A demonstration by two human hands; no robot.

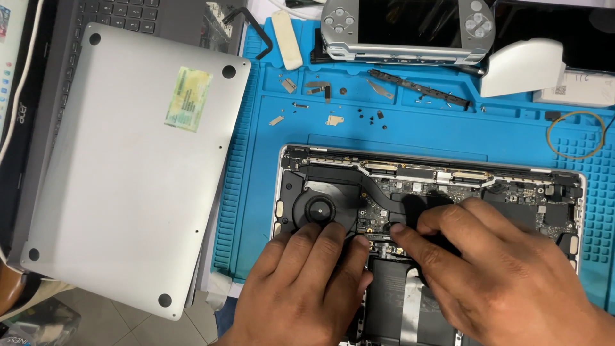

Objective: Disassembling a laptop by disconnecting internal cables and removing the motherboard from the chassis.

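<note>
pressing down on the open laptop (448, 186) at the near right of the blue mat (410, 128), the left hand (307, 282) lies loose beside the round fan (318, 210); the right hand (487, 269) pinches at the board, though what it grips is hidden. the silver bottom cover (122, 166) lies left, the handheld console (410, 29) far.

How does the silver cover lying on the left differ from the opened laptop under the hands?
The silver cover is a plain, smooth panel with black round feet and a greenish sticker; the opened laptop shows a black fan, circuit board and cables. The cover lies askew, mostly off the blue mat; the laptop sits square on it. The cover is untouched, while the left hand and right hand rest on the laptop. Both have silver metal edges and rounded corners.
</note>
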